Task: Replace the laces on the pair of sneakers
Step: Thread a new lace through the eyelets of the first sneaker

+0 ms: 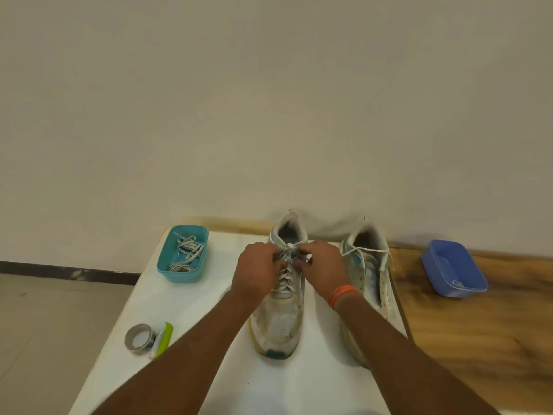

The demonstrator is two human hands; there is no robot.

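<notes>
Two worn white sneakers stand on the white table (185, 298), toes toward me. The left sneaker (279, 319) carries a white lace (284, 280) crossed up its front. My left hand (258, 271) and my right hand (321, 266) meet at the top eyelets, each pinching a part of that lace. The right sneaker (369, 277) stands beside it, partly behind my right forearm, with a white lace (366, 250) lying loose across its opening. A teal tray (183, 254) at the back left holds several dirty old laces (187, 253).
A blue tray (453, 268) sits on the wooden surface at the right, nearly bare inside. A roll of grey tape (140, 338) and a green-handled tool (163, 339) lie at the table's left front. The wall stands close behind the shoes; floor lies to the left.
</notes>
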